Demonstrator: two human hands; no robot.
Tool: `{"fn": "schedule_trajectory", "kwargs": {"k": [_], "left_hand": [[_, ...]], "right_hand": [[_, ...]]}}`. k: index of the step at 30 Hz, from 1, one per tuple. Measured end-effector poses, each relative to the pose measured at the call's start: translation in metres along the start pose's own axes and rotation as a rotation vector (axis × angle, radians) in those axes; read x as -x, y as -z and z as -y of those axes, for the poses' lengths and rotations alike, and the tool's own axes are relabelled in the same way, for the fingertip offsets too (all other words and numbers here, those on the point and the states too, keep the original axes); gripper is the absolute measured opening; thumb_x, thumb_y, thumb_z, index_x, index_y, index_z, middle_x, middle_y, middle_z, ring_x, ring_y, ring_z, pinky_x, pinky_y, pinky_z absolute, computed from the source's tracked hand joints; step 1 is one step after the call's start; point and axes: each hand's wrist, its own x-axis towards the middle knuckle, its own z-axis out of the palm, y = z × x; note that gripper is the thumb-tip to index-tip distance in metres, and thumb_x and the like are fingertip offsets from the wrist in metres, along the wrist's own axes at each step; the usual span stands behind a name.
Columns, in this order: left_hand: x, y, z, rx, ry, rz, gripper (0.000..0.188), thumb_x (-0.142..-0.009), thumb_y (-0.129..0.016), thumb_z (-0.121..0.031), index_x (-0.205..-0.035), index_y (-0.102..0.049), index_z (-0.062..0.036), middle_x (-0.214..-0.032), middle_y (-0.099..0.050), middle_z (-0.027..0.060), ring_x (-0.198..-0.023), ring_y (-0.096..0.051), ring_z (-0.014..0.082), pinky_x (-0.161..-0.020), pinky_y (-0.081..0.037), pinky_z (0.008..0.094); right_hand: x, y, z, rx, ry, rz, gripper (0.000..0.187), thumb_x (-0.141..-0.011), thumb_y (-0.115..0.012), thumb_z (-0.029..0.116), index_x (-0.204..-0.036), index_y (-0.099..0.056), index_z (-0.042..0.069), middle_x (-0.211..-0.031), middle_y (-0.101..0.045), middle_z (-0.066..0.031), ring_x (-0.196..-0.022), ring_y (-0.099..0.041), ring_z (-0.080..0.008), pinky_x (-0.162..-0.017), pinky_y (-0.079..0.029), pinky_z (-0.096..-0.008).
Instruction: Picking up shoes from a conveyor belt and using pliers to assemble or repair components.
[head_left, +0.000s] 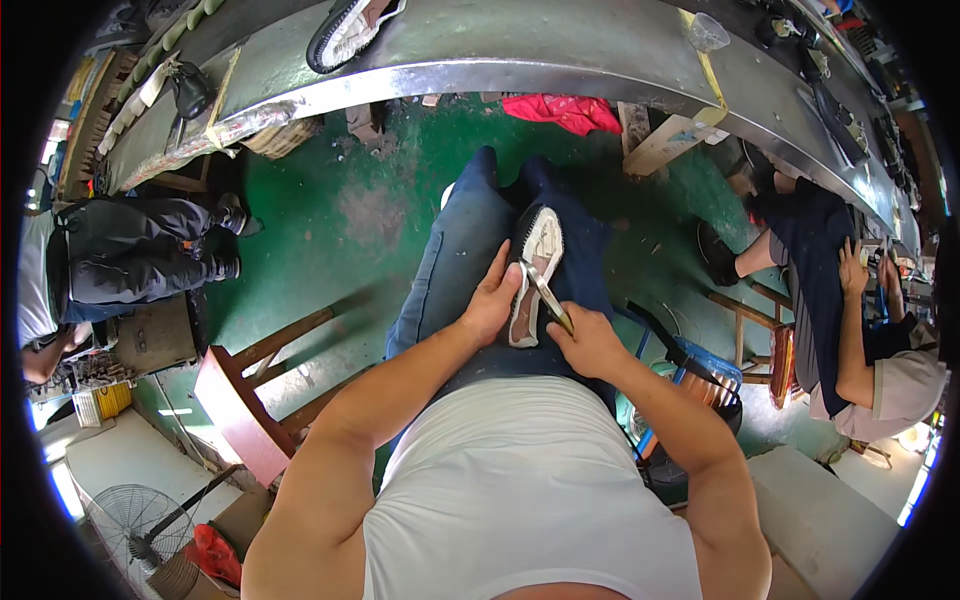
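A shoe upper [522,312] lies bottom up across my lap, with a brown sole face, ruffled white lining and a dark edge. My left hand [488,303] holds its left side, thumb and fingers pointing toward the toe. From the right, my right hand [590,343] grips metal pliers [545,292]. Their shiny head reaches over the middle of the sole face, close to my left fingertips. The jaws are too small to make out. A similar dark-edged shoe piece [350,35] rests on the metal bench ahead.
A long metal workbench [480,80] curves across the front, with a clear plastic cup [707,32] on it. Red cloth [565,113] lies beneath. People sit at left [140,250] and right [820,270]. A wooden stool [245,410] and a fan [135,530] stand left; a blue-framed chair [705,380] stands right.
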Motion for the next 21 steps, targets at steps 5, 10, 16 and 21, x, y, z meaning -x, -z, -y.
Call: {"fn": "schedule_trajectory", "kwargs": {"k": [5,10,16,21], "left_hand": [[0.005,-0.007,0.006,-0.266,-0.168,-0.064,0.059,-0.106,-0.046,-0.028,-0.157,-0.023,-0.0108,-0.143,-0.048,0.0121,-0.128,-0.044,0.0177,-0.108,-0.035,0.0292],[-0.001,0.0,0.005,-0.845,-0.705,-0.053,0.052,-0.105,-0.042,-0.019,-0.153,-0.03,-0.0042,-0.141,-0.05,0.0218,-0.13,-0.05,0.0296,-0.108,-0.038,0.0325],[0.011,-0.016,-0.028,-1.256,-0.464,-0.012,0.05,-0.099,-0.047,-0.016,-0.149,-0.039,-0.0134,-0.138,-0.048,0.0318,-0.112,-0.059,0.0478,-0.095,-0.051,0.0454],[0.003,-0.013,-0.018,-1.348,-0.471,0.034,0.054,-0.1,-0.046,-0.024,-0.152,-0.033,-0.023,-0.141,-0.042,0.0346,-0.094,-0.066,0.0492,-0.082,-0.056,0.0502]], "right_hand": [[-0.009,0.023,-0.01,-0.663,-0.449,0.407,0.023,-0.097,-0.061,0.022,-0.108,-0.06,0.001,-0.088,-0.065,-0.0056,-0.075,-0.063,-0.0118,-0.048,-0.046,-0.0251],[0.003,0.0,-0.025,-0.956,-0.468,0.355,0.02,-0.098,-0.058,0.016,-0.111,-0.057,0.0,-0.089,-0.063,-0.0055,-0.072,-0.059,-0.0088,-0.047,-0.036,-0.0189],[0.006,0.039,-0.036,-1.038,-0.457,0.503,0.032,-0.098,-0.06,0.022,-0.117,-0.056,-0.004,-0.092,-0.064,-0.0066,-0.075,-0.063,-0.0117,-0.047,-0.045,-0.021],[0.0,0.065,-0.035,-0.684,-0.497,0.36,0.035,-0.102,-0.05,0.031,-0.11,-0.06,-0.002,-0.083,-0.067,-0.0084,-0.069,-0.065,-0.0134,-0.053,-0.05,-0.0238]]}}
